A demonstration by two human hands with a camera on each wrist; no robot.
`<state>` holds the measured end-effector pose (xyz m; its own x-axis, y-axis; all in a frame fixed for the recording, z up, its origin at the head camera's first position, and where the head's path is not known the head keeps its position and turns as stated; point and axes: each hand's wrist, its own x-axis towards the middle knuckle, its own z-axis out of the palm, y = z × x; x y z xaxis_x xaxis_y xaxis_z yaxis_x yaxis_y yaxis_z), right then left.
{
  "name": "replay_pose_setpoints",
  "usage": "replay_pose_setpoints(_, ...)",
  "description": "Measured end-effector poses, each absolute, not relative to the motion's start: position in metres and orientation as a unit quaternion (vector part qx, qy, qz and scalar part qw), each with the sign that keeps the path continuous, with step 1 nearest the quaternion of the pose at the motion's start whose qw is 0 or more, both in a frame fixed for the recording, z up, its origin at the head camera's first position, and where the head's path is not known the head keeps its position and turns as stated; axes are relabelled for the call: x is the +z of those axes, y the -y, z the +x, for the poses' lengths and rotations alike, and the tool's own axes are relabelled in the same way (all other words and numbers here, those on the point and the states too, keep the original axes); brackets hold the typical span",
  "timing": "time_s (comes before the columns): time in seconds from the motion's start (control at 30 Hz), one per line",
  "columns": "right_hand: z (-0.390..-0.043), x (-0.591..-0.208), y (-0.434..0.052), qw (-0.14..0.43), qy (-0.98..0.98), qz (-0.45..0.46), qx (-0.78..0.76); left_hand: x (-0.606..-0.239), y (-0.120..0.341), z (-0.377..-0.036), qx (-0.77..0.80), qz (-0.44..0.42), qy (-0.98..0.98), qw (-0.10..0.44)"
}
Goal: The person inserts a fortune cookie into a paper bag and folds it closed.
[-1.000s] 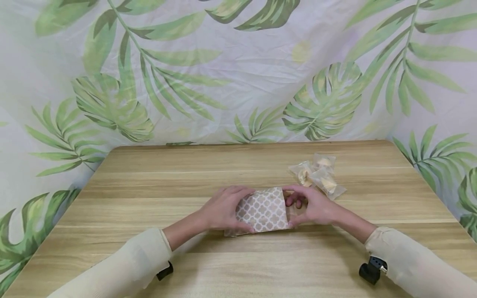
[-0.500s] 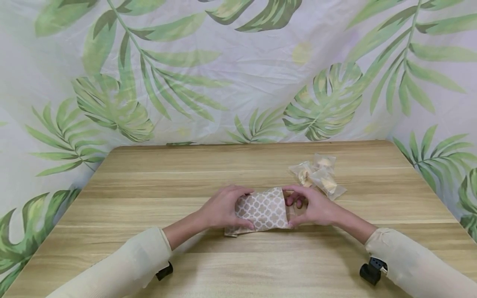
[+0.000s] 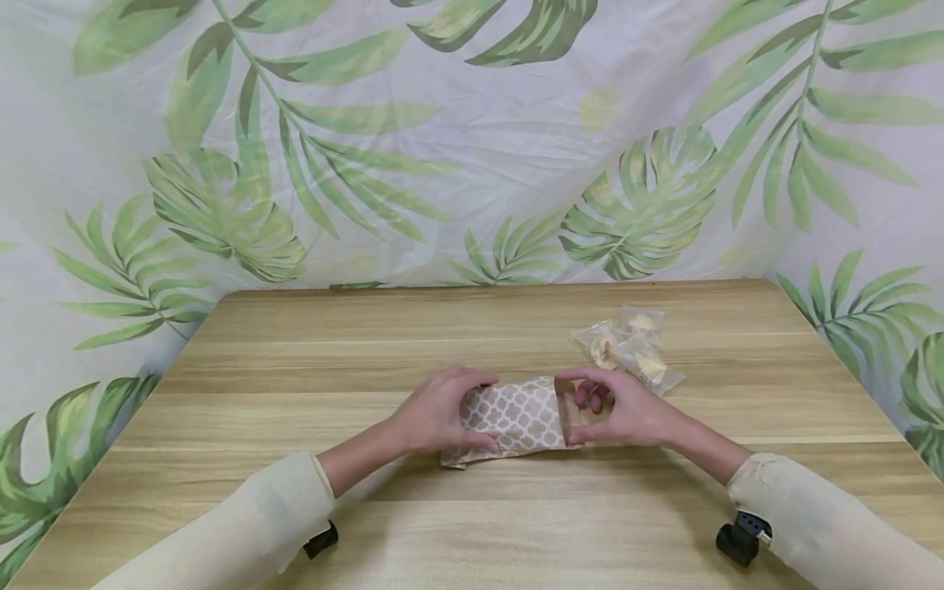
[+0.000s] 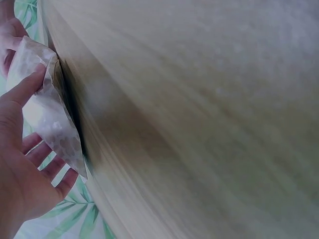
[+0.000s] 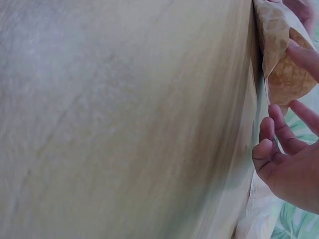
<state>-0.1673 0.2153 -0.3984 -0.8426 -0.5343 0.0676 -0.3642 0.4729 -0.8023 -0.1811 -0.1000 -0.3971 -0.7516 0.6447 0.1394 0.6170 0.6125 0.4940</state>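
Note:
A flat paper bag (image 3: 512, 418), brown with a white lattice print, lies near the middle of the table. My left hand (image 3: 442, 414) grips its closed end, thumb on the near side and fingers on the far side. At the mouth end, the thumb and index finger of my right hand (image 3: 623, 410) hold the two edges of the opening. The right wrist view shows the bag's plain brown inside (image 5: 291, 79) gaping, with the other right fingers loosely bent outside it. In the left wrist view, the left thumb presses the bag's printed side (image 4: 52, 129).
Several clear packets (image 3: 649, 360) with tan folded pieces inside lie in a pile behind my right hand. The wooden table (image 3: 472, 533) ends at a leaf-print cloth (image 3: 509, 180) hung behind it. A black camera mount (image 3: 741, 537) hangs beneath the right sleeve.
The bag's mouth has bulged open, and its brown inner side now shows. My left hand has shifted slightly left with the bag; the packets have stayed put.

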Motion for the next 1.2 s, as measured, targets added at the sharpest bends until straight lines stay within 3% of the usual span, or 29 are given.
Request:
replay_pose_setpoints(0.33,-0.166,-0.392,-0.218,0.085,-0.859,-0.254,-0.437,-0.397,0.104,-0.182,0.263,0.355,-0.897,0.012)
replay_pose_setpoints(0.7,-0.174,-0.377,-0.239,0.035,-0.878,-0.230,-0.417,-0.397,0.109,-0.184,0.260,0.345,-0.902,0.009)
replay_pose_setpoints(1.2,-0.183,-0.370,-0.267,-0.086,-0.900,-0.225,-0.363,-0.397,0.111,-0.184,0.262,0.350,-0.899,0.004)
